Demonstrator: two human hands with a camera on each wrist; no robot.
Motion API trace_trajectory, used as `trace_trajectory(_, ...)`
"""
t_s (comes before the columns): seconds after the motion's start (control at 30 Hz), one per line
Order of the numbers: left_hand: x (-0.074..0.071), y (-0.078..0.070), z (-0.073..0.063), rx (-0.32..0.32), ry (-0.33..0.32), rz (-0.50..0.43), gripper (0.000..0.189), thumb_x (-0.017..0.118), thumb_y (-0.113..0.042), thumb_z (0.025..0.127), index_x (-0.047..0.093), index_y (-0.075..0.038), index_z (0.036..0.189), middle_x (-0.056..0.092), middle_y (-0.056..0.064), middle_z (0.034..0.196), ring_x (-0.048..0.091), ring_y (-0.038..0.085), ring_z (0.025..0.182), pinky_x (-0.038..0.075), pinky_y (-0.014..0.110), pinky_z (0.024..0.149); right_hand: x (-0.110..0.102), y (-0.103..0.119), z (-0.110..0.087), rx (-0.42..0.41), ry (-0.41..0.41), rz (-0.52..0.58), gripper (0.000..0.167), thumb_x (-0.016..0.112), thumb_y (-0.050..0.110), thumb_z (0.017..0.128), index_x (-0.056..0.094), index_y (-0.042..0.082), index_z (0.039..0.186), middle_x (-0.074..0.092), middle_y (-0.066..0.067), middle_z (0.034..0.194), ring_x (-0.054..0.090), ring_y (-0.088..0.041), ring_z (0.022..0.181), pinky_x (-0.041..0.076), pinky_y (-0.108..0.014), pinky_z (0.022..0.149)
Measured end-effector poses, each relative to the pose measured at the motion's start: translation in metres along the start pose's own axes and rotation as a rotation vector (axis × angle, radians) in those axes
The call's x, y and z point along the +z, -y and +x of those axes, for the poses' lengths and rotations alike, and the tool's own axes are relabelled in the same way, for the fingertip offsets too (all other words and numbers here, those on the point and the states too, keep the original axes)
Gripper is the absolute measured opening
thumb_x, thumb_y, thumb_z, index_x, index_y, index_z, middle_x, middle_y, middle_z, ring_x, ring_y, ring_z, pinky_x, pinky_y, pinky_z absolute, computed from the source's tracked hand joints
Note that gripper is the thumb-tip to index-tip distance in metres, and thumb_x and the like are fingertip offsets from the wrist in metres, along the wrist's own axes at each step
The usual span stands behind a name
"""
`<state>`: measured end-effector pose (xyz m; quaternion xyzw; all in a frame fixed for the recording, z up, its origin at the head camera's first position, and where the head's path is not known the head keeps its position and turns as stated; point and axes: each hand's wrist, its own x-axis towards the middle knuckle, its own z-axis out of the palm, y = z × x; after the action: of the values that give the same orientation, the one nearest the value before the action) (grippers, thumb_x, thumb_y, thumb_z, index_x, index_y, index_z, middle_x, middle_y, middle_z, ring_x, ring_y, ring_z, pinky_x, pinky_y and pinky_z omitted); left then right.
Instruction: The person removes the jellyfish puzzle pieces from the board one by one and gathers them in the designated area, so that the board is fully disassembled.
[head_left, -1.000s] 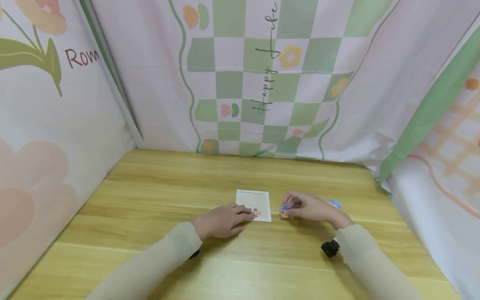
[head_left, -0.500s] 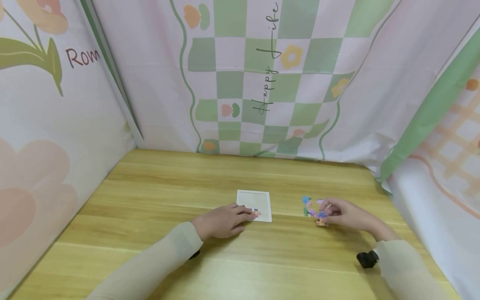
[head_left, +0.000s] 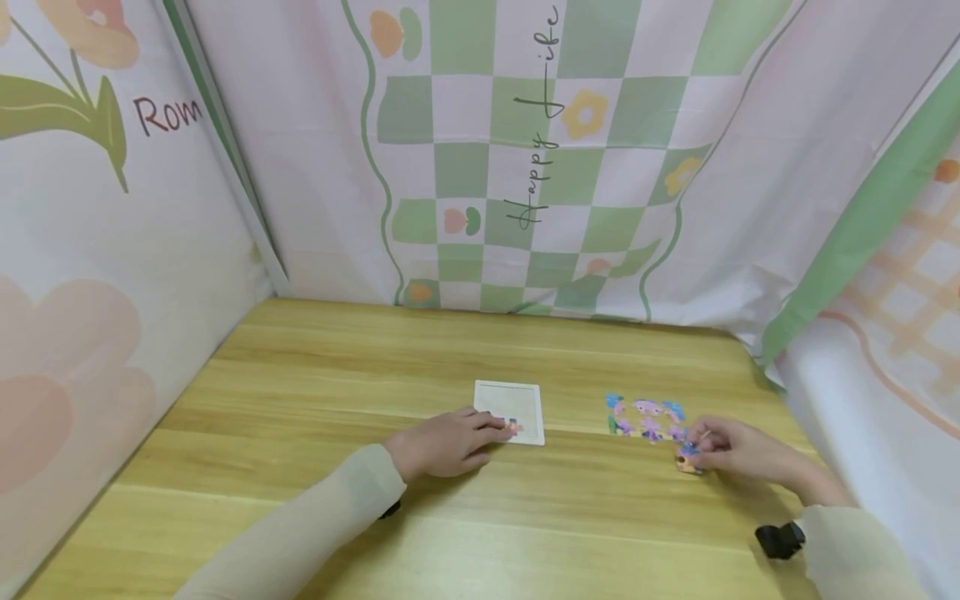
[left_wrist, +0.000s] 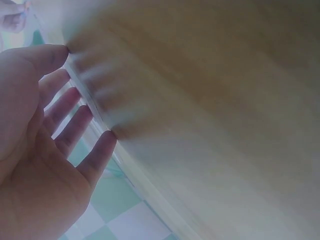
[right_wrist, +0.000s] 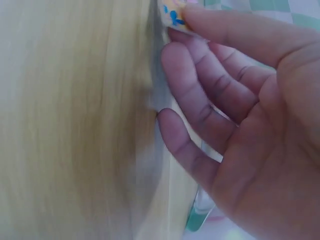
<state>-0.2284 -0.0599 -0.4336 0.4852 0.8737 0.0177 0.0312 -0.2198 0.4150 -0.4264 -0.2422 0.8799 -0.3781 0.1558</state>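
Observation:
My right hand [head_left: 738, 454] pinches a colourful jigsaw piece [head_left: 688, 461] between thumb and fingers, just in front of the loose jigsaw pieces [head_left: 648, 407] on the wooden table. In the right wrist view the held piece [right_wrist: 173, 15] shows blue marks on yellow, its upper part cut off by the frame. My left hand [head_left: 448, 442] rests at the lower left of a square white puzzle tray [head_left: 510, 397], fingers stretched out over its edge. By the fingertips, a few coloured jigsaw pieces [head_left: 513, 426] lie in the tray, partly covered. In the left wrist view the fingers [left_wrist: 95, 155] are spread and fairly straight.
The wooden table [head_left: 337, 375] extends on all sides of the tray. Behind it hangs a green-and-white checked curtain [head_left: 517, 167], with patterned cloth walls at left and right. A black wrist camera [head_left: 780, 542] sits under the right sleeve.
My right hand has moved right and nearer the body with the jigsaw piece, from beside the tray past the loose pieces, which now show more fully. The left hand has stayed still.

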Motion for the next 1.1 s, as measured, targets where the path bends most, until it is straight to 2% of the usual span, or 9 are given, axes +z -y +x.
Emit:
trace_trajectory(0.1, 0.0008, 0.0001, -0.0001, -0.007, 0.005, -0.003, 0.05, 0.05, -0.025, 0.107, 0.041, -0.017, 0.155, 0.042, 0.003, 0.155, 0.044, 0.024, 0.137, 0.033, 0.036, 0.116, 0.0004, -0.0034, -0.0038, -0.001, 0.002, 0.026, 0.014, 0.065, 0.003, 0.096, 0.056, -0.002, 0.106, 0.063, -0.004, 0.08, 0.055, -0.009, 0.068, 0.046, -0.026, 0.056)
trace_trajectory(0.3, 0.0009, -0.0004, 0.0, -0.025, 0.01, -0.029, 0.05, 0.05, -0.025, 0.107, 0.04, -0.019, 0.155, 0.042, 0.001, 0.156, 0.043, 0.024, 0.137, 0.033, 0.036, 0.116, 0.0036, -0.0027, -0.0058, 0.037, -0.019, -0.012, 0.016, 0.066, 0.007, 0.096, 0.058, -0.002, 0.106, 0.058, -0.004, 0.09, 0.054, -0.01, 0.076, 0.047, -0.025, 0.062)
trace_trajectory(0.57, 0.002, -0.0001, 0.0001, 0.019, -0.017, 0.023, 0.05, 0.051, -0.025, 0.106, 0.041, -0.014, 0.154, 0.044, 0.006, 0.154, 0.046, 0.027, 0.135, 0.035, 0.038, 0.114, 0.0059, 0.0003, -0.0043, 0.062, -0.04, -0.041, 0.018, 0.067, 0.007, 0.095, 0.058, -0.003, 0.108, 0.057, -0.004, 0.088, 0.051, -0.01, 0.074, 0.046, -0.025, 0.061)
trace_trajectory(0.8, 0.0022, -0.0004, -0.0006, 0.03, -0.031, 0.023, 0.049, 0.052, -0.023, 0.106, 0.043, -0.013, 0.153, 0.045, 0.006, 0.153, 0.047, 0.026, 0.134, 0.035, 0.036, 0.114, 0.0066, 0.001, -0.0043, 0.094, -0.041, -0.031, 0.02, 0.067, 0.007, 0.095, 0.058, -0.004, 0.109, 0.055, -0.005, 0.089, 0.05, -0.01, 0.075, 0.046, -0.024, 0.061)
trace_trajectory(1.1, 0.003, 0.0007, -0.0013, 0.018, -0.087, -0.074, 0.046, 0.057, -0.019, 0.103, 0.048, -0.009, 0.147, 0.05, 0.007, 0.148, 0.05, 0.027, 0.13, 0.038, 0.037, 0.112, 0.0071, 0.0043, -0.0035, 0.119, -0.033, -0.006, 0.02, 0.065, 0.007, 0.096, 0.058, -0.005, 0.11, 0.054, -0.006, 0.09, 0.049, -0.011, 0.075, 0.046, -0.024, 0.062)
